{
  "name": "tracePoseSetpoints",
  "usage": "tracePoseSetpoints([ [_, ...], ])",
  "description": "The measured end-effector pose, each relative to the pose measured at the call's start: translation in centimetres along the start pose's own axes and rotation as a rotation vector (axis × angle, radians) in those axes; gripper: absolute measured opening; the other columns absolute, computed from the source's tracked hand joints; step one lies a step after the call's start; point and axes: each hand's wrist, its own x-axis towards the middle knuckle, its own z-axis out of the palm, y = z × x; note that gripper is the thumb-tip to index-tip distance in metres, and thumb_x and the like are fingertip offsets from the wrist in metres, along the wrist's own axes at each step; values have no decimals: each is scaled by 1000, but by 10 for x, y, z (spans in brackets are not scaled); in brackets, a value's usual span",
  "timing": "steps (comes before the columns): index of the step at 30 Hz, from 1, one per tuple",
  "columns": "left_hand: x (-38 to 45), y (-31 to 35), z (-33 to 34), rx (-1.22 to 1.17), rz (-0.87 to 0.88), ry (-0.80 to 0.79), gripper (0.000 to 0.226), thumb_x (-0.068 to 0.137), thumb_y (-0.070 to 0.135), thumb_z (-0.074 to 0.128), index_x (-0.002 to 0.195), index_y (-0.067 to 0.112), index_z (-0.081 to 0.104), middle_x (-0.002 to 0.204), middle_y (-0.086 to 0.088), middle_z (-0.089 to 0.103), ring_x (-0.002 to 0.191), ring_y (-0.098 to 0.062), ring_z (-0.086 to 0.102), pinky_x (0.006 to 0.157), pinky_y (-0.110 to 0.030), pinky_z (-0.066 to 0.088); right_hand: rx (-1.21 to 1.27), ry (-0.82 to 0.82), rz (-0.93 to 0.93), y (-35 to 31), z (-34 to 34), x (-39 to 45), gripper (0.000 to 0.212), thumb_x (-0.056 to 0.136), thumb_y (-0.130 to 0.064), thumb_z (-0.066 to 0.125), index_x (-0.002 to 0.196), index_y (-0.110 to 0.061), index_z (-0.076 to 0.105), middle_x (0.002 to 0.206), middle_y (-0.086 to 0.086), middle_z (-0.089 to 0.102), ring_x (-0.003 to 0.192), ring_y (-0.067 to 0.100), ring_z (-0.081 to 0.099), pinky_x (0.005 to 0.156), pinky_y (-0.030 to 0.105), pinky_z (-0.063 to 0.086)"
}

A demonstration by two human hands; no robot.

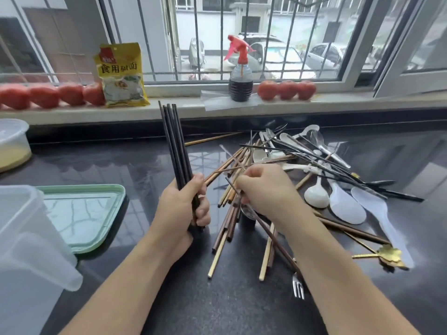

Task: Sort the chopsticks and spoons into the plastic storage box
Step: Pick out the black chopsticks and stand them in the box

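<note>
My left hand (186,206) grips a bundle of several black chopsticks (174,146) that stands upright above the dark counter. Just to its right, my right hand (261,189) reaches into a heap of wooden chopsticks (229,213) and pinches a dark chopstick (273,235) that slants down to the right. White spoons (316,194), clear plastic spoons (346,206) and thin black utensils lie tangled at the right of the heap. The clear plastic storage box (29,250) stands at the left front, with its green lid (84,213) flat beside it.
A gold flower-ended spoon (387,255) and a small metal fork (298,286) lie near my right forearm. On the windowsill are tomatoes (43,95), a yellow packet (122,76) and a red-topped spray bottle (240,76). A lidded tub (12,143) sits far left.
</note>
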Motion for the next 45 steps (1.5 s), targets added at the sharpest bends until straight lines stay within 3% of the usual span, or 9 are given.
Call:
tracePoseSetpoints([
  [3,0,-1,0,-97,-53,-21,11,104,18,55,99,10,50,74,-3,47,46,-12,36,36,-22,28,-71,29,-222,0,11,-10,11,87,-20,61,93,-27,68,61,-4,62,51,4,53,51,20,42],
  [5,-2,1,2,-155,-58,-22,15,103,22,56,105,7,55,72,-2,48,46,-11,36,36,-21,28,17,-87,-287,0,20,-17,36,92,-16,59,125,-28,55,63,-4,61,51,1,55,52,16,43],
  [8,-5,3,4,-224,-48,6,23,102,30,55,106,8,60,69,-1,49,45,-10,37,36,-20,29,131,-225,-332,3,37,-21,52,98,-13,58,143,-26,37,74,1,68,69,6,72,75,29,60],
  [15,-4,-2,-1,85,68,13,18,104,25,57,99,9,57,71,-6,50,54,-14,45,46,-27,40,-15,-211,-422,8,36,-18,8,99,-22,62,103,-23,56,85,-4,71,73,5,70,71,27,59],
  [21,9,2,-22,391,603,241,10,106,25,56,95,24,56,83,-10,67,82,-27,71,79,-39,59,-196,12,-524,10,31,-6,15,100,-26,59,99,-21,74,90,-11,66,82,3,57,74,20,46],
  [25,10,-9,-19,500,457,132,12,104,20,57,93,19,53,66,2,57,62,-18,59,65,-39,58,-182,242,-364,16,9,9,16,99,-24,58,91,-26,71,84,-13,66,79,1,57,66,15,39],
  [30,14,-10,-22,632,431,105,17,104,21,59,90,15,51,57,1,52,52,-18,52,57,-46,51,-463,536,-119,42,-44,37,26,98,-11,54,115,-18,72,109,5,67,105,25,56,86,34,45],
  [35,11,-10,-24,637,412,106,26,103,27,63,80,25,49,59,-2,47,51,-25,46,53,-54,47,-651,547,234,75,-88,59,34,95,-13,54,123,-27,68,132,12,56,124,37,43,103,44,36],
  [45,-8,-3,-7,355,322,30,30,105,19,55,95,-6,42,59,-6,41,46,-21,36,43,-34,35,-636,614,165,84,-82,67,17,94,-20,65,103,-28,76,113,5,67,117,33,47,96,43,34],
])
